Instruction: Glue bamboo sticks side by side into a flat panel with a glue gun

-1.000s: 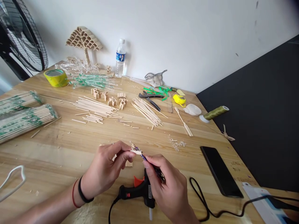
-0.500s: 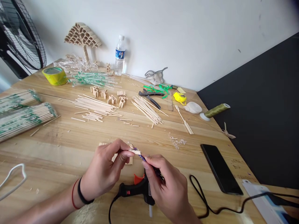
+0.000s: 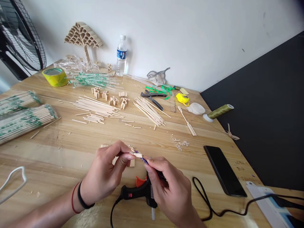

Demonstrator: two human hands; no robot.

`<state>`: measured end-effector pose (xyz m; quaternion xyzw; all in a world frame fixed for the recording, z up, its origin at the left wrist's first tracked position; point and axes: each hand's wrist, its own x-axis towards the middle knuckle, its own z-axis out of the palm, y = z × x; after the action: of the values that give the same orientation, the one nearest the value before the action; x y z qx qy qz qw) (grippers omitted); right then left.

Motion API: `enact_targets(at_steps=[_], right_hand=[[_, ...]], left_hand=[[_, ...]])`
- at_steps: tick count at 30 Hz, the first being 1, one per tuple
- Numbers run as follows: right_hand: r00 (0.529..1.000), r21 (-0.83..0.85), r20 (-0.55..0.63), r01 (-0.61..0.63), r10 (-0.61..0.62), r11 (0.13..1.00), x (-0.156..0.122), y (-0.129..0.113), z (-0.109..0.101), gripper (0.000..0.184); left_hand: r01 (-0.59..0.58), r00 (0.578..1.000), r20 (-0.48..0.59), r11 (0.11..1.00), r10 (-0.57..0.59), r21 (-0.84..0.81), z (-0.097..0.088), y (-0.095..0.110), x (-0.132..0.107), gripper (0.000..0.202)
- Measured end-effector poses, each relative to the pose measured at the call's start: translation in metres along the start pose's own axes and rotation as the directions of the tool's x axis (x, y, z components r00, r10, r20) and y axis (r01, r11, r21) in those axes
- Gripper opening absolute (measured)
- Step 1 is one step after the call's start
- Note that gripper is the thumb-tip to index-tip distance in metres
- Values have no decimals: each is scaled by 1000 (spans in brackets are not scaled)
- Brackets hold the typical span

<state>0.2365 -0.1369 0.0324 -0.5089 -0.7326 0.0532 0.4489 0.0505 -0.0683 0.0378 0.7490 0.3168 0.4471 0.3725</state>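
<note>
My left hand (image 3: 104,175) is closed, pinching a small piece made of short wooden sticks (image 3: 137,155) between thumb and fingertips. From the other side, my right hand (image 3: 169,186) grips a thin purple patterned tool (image 3: 144,161), whose tip meets the wooden piece; its kind cannot be made out. Under my hands lies a black glue gun (image 3: 135,192) with a red trigger, partly covered by the right hand. Short sticks laid side by side (image 3: 132,162) show on the table just behind my left fingers.
Loose wooden sticks (image 3: 148,111), small star-shaped stick pieces (image 3: 113,101) and black pliers (image 3: 154,98) lie farther back. A phone (image 3: 224,171) and a black cable (image 3: 204,198) are at right. Bagged sticks (image 3: 28,122) lie left. A stick-built tree (image 3: 83,36) and a bottle (image 3: 121,57) stand behind.
Both hands keep nearly the same hold on the wooden piece and the purple tool. The whole view has shifted very slightly; nothing was picked up or let go.
</note>
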Motion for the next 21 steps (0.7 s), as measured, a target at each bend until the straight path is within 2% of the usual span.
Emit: enact_targets(at_steps=[21], right_hand=[[999, -42, 3, 37, -37, 998, 0, 1, -3, 18]], left_hand=[[32, 999, -18, 999, -32, 7, -3, 0, 0, 21]])
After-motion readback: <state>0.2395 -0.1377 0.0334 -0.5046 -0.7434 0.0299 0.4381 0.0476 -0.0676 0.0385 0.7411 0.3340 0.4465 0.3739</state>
